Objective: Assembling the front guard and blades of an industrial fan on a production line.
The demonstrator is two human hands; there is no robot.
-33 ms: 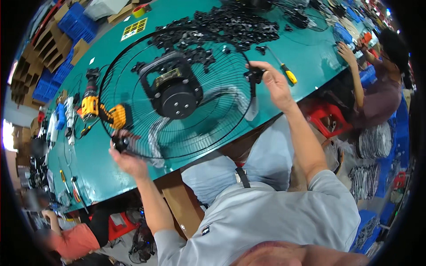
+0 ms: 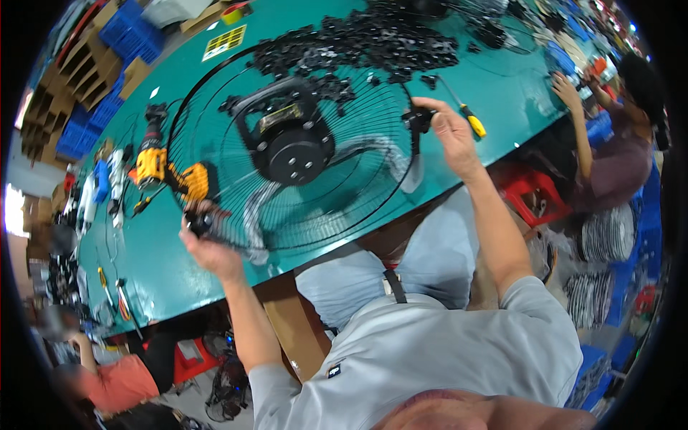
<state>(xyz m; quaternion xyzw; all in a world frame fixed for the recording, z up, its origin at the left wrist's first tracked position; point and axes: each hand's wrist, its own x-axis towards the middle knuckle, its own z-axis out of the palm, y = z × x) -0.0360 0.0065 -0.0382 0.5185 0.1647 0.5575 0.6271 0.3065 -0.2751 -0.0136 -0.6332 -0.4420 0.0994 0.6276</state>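
A round black wire fan grille (image 2: 344,233) with a black motor housing (image 2: 295,159) at its middle is held between my hands over the green table. My left hand (image 2: 215,251) is closed round a black knob (image 2: 198,221) at the grille's lower left rim. On the right rim, my right hand (image 2: 456,140) grips another black knob (image 2: 418,120) between thumb and fingers. A curved tube in clear plastic wrap (image 2: 253,215) shows through the wires under the housing. The fingertips of my left hand are partly hidden behind its knob.
Many small black parts (image 2: 358,43) are heaped at the table's far side. A yellow cordless drill (image 2: 152,161) lies left of the grille, a yellow-handled screwdriver (image 2: 473,123) to its right. One co-worker (image 2: 616,143) sits at right, another (image 2: 122,376) at lower left.
The grille has tipped slightly, its near rim a little farther from me. Both hands keep their hold, and the whole view has shifted a little.
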